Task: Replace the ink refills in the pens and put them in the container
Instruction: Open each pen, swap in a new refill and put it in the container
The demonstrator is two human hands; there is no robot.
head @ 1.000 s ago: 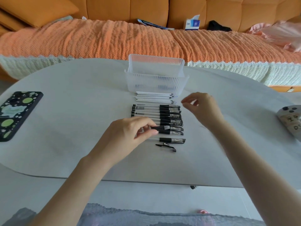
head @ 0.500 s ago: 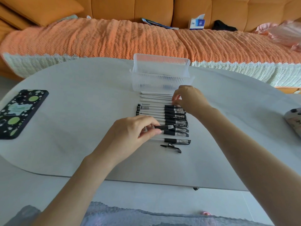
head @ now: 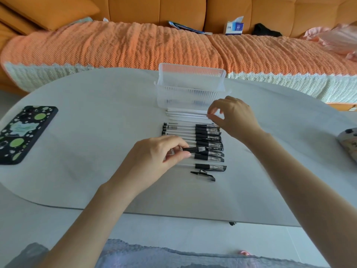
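Note:
A clear ribbed plastic container (head: 174, 97) stands at the table's far middle. Just in front of it lie several white refills (head: 185, 113). Below them is a row of several clear pens with black grips (head: 193, 132). One more pen (head: 210, 167) lies apart, with a loose black cap (head: 204, 174) beside it. My left hand (head: 154, 157) holds an uncapped pen (head: 194, 149) by its barrel, just over the row. My right hand (head: 233, 117) pinches the right end of a refill between thumb and forefinger.
A phone in a black case with green spots (head: 23, 132) lies at the table's left edge. A grey device with buttons (head: 349, 142) sits at the right edge. Behind the table runs an orange sofa with a tissue box (head: 234, 28).
My right hand moved from above the pen row up to the right ends of the refills and closed its thumb and forefinger there. My left hand kept hold of its pen.

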